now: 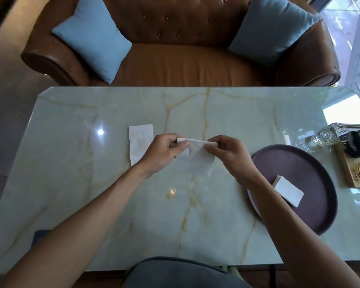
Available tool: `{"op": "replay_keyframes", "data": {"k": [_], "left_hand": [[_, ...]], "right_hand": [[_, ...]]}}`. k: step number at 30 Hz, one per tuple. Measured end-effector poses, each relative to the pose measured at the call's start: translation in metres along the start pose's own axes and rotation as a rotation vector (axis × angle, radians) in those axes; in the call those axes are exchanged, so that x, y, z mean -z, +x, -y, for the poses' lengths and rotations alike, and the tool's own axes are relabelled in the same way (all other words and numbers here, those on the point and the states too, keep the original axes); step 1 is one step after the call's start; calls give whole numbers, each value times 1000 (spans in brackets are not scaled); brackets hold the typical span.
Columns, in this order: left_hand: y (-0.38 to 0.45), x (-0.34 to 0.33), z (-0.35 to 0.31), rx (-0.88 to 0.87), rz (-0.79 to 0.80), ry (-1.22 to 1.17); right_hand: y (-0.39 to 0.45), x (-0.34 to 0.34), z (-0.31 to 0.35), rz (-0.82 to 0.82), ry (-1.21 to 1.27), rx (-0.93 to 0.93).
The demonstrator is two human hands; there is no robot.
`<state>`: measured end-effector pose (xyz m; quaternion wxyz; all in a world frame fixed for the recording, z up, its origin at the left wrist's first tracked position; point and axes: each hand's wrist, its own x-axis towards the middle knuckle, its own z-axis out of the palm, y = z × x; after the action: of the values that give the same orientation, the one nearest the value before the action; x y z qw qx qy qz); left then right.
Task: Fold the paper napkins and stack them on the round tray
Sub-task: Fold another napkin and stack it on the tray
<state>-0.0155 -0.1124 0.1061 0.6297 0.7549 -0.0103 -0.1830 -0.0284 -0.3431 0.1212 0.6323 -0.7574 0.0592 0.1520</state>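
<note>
Over the middle of the marble table I hold a white paper napkin (196,157) by its upper edge. My left hand (163,151) pinches its left corner and my right hand (230,151) pinches its right corner; the rest hangs down towards me. Another white napkin (139,140) lies flat on the table just left of my left hand, partly hidden by it. The round dark purple tray (299,163) sits to the right, under my right forearm. On it lies a small stack of folded napkins (288,190).
A glass bottle (322,137) lies on its side beyond the tray. A wooden stand (353,173) with a dark object and a gold item fills the right edge. Across the marble table (81,163) stands a brown leather sofa (185,65) with two blue cushions.
</note>
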Motion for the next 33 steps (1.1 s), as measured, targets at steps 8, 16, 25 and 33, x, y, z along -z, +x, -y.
{"op": "replay_keyframes", "data": {"k": [8, 16, 25, 33], "left_hand": [[-4, 2, -4, 130, 29, -274], [0, 3, -8, 201, -7, -378], [-5, -1, 2, 238, 95, -379], [-1, -10, 18, 271, -61, -394]], "right_hand": [[3, 13, -5, -14, 232, -50], [-6, 7, -15, 145, 310, -149], [-2, -1, -4, 48, 294, -227], [-12, 0, 0, 17, 556, -417]]}}
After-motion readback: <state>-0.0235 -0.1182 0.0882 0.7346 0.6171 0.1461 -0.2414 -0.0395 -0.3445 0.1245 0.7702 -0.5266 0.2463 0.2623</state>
